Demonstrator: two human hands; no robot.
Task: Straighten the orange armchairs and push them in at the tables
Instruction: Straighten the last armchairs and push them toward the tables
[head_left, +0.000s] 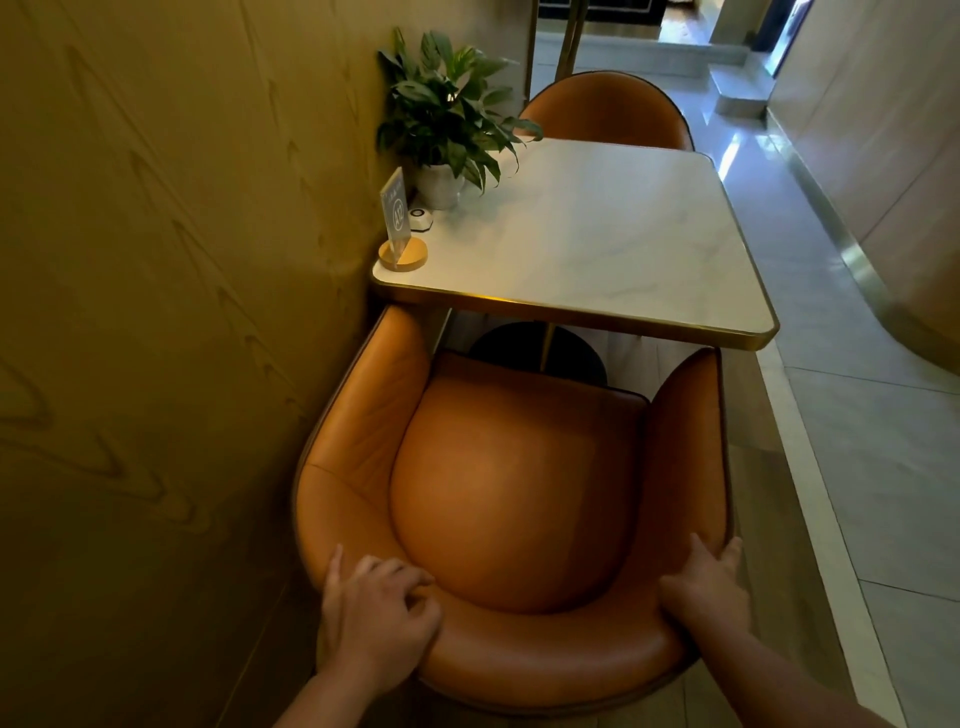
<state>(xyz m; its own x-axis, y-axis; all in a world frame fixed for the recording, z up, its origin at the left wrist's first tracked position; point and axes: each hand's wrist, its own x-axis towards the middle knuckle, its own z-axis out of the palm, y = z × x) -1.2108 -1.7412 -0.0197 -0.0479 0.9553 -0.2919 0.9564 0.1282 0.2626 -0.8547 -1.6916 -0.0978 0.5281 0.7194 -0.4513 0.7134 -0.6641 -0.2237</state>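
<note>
An orange armchair (514, 483) stands right below me, its open front facing a white marble table (597, 234) with a gold rim. The tips of its arms reach the table's near edge. My left hand (376, 613) grips the left part of the curved backrest, fingers curled over the top. My right hand (709, 584) grips the right part of the same backrest, thumb inside and fingers outside. A second orange armchair (608, 111) sits at the table's far side, tucked close, only its back showing.
A wood-panelled wall (171, 312) runs close along the chair's left. On the table's left stand a potted plant (447, 119), a table number sign (397, 223) and a small white call button (420, 218). A tiled aisle (857, 415) runs on the right.
</note>
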